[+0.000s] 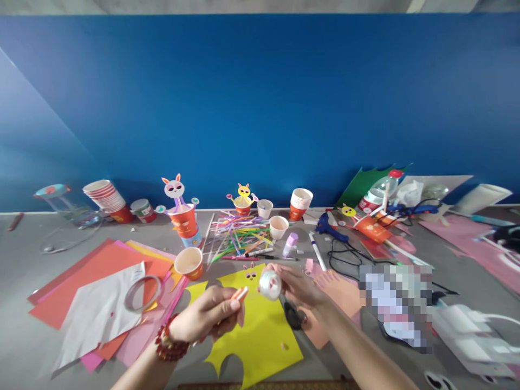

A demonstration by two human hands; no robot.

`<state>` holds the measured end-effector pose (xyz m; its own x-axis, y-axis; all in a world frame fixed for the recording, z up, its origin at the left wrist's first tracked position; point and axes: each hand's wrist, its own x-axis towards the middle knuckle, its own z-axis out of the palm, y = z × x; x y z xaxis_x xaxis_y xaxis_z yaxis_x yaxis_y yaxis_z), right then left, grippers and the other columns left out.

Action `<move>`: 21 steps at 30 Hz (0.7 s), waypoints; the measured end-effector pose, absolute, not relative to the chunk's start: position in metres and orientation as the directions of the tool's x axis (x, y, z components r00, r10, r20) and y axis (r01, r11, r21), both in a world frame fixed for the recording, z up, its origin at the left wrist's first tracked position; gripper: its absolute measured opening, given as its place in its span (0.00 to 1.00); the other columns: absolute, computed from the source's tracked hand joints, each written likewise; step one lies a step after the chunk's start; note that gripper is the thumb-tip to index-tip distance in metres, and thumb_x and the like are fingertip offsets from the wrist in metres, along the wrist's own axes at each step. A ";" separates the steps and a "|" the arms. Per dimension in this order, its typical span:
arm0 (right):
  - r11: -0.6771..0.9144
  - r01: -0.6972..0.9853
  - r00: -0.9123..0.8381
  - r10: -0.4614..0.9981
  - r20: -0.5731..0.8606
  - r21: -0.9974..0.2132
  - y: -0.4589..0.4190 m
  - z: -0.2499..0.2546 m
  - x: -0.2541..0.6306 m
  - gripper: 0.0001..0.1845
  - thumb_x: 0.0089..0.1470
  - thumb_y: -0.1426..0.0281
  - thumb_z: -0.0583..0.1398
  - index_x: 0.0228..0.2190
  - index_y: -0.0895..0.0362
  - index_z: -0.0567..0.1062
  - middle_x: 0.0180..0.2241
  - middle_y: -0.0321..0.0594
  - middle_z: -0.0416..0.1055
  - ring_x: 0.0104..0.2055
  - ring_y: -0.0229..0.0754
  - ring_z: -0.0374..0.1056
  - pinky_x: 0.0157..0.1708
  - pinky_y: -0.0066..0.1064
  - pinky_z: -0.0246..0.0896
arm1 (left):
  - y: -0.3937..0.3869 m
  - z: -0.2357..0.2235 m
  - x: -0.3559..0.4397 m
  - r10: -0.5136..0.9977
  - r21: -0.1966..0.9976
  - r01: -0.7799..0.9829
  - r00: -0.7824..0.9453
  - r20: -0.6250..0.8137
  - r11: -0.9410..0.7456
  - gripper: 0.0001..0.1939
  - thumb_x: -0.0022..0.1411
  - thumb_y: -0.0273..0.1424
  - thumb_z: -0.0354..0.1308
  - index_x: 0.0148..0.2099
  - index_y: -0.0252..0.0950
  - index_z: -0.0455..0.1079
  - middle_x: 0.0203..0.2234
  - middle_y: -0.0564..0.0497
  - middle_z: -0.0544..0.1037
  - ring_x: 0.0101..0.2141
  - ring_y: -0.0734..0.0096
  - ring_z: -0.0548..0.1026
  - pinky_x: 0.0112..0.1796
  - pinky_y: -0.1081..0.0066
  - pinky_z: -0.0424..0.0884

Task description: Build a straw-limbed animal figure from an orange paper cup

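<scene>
My left hand (219,311), with a red bead bracelet (173,341) at the wrist, pinches a small orange-and-white piece (240,294) between thumb and fingers. Close to its right, my right hand (298,287) grips a clear, round, shiny thing (270,285); whether it is a tape roll or a small container I cannot tell. Both hands are above a yellow paper sheet (252,336) with curved cut-outs. A small bunny-face cutout (251,272) lies at the sheet's far edge. Black-handled scissors (293,315) are partly hidden under my right hand.
Paper sheets (97,303) and a tape roll (130,295) lie left, beside a paper cup (189,264). Behind are pipe cleaners (244,235), a bunny cup figure (182,219) and a glue stick (290,245). Right are a blue glue gun (331,227), cables and a power strip (471,336).
</scene>
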<state>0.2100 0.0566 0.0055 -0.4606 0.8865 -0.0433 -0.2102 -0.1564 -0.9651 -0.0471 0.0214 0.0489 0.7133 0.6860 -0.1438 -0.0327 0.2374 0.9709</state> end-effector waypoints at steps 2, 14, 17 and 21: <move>-0.181 -0.259 -0.407 0.911 -0.063 -0.949 0.049 0.003 0.209 0.27 0.52 0.43 0.62 0.32 0.55 0.75 0.30 0.35 0.67 0.31 0.37 0.64 0.34 0.28 0.62 | 0.023 0.045 -0.046 0.763 0.967 -0.101 0.636 -0.117 0.233 0.23 0.67 0.48 0.53 0.33 0.31 0.70 0.11 0.60 0.61 0.11 0.84 0.55 0.14 0.81 0.50; -0.133 -0.091 -0.577 0.815 -0.057 -0.987 0.035 0.019 0.210 0.24 0.58 0.49 0.61 0.39 0.58 0.78 0.35 0.40 0.73 0.39 0.42 0.69 0.41 0.32 0.62 | 0.018 0.047 -0.031 0.769 0.945 -0.160 0.627 -0.125 0.285 0.23 0.66 0.48 0.54 0.31 0.32 0.70 0.12 0.62 0.56 0.13 0.83 0.51 0.15 0.79 0.51; 0.160 0.007 -0.542 0.830 0.130 -0.987 0.036 0.042 0.208 0.22 0.61 0.51 0.59 0.46 0.56 0.76 0.46 0.45 0.74 0.50 0.48 0.69 0.51 0.38 0.61 | 0.020 0.050 -0.028 0.731 0.967 -0.091 0.672 -0.118 0.239 0.24 0.68 0.47 0.52 0.32 0.31 0.70 0.12 0.61 0.58 0.13 0.83 0.53 0.15 0.78 0.51; 0.393 0.061 -0.534 0.790 0.303 -0.917 0.028 0.071 0.197 0.12 0.67 0.63 0.56 0.46 0.53 0.76 0.47 0.45 0.75 0.51 0.47 0.70 0.52 0.38 0.63 | 0.021 0.053 -0.026 0.724 0.976 -0.053 0.680 -0.119 0.211 0.24 0.68 0.48 0.51 0.32 0.31 0.70 0.13 0.61 0.57 0.13 0.82 0.53 0.16 0.78 0.52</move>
<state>0.1971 0.0280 0.0707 -0.5335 0.7897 0.3028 0.0614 0.3932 -0.9174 -0.0258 0.0212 0.0526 0.6798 0.7236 -0.1195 -0.0530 0.2109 0.9761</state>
